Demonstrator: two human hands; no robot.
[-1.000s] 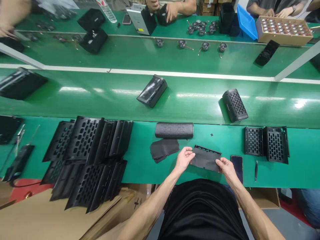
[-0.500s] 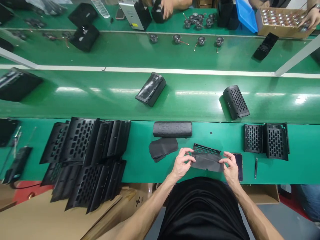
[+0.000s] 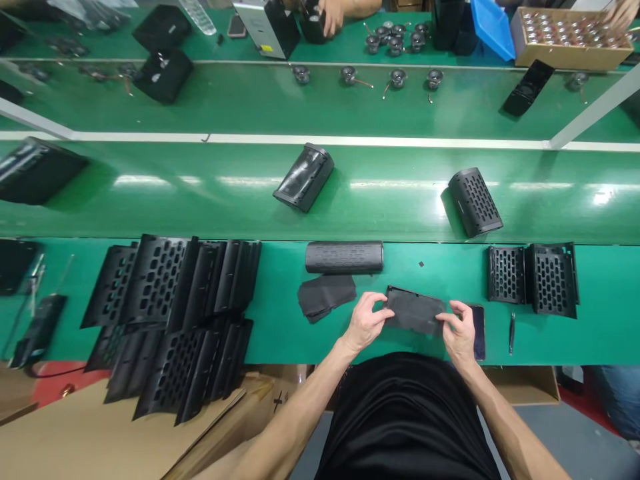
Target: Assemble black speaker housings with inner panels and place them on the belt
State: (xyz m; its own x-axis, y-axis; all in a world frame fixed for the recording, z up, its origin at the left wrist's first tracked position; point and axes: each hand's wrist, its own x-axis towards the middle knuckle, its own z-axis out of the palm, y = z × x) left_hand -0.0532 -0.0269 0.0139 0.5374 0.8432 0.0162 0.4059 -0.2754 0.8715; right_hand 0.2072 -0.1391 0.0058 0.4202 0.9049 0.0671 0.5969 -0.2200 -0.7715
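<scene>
Between my two hands lies a thin black cloth sheet (image 3: 414, 312), spread flat over a black perforated grille panel whose holes it hides. Only the grille's thin rim (image 3: 400, 289) shows along the top. My left hand (image 3: 366, 324) pinches the sheet's left end between thumb and fingers. At the opposite end, my right hand (image 3: 460, 335) pinches the right edge. A small stack of black cloth sheets (image 3: 326, 297) sits left of my left hand, just below a closed black grille housing (image 3: 345, 257). A phone (image 3: 479, 332) is partly covered by my right hand.
Stacked grille panels (image 3: 160, 287) fill the left side of the bench. Two grille panels (image 3: 553, 280) and a pen (image 3: 512, 333) lie at right. Black housings (image 3: 305, 177) sit on the green conveyor. Across it, co-workers' hands (image 3: 331, 15) handle parts near a box of speaker drivers (image 3: 570, 60).
The cloth sheet has moved up and flattened over the grille, covering holes that showed before. Across the line, a co-worker's hand has moved up, and a speaker driver now stands below the box.
</scene>
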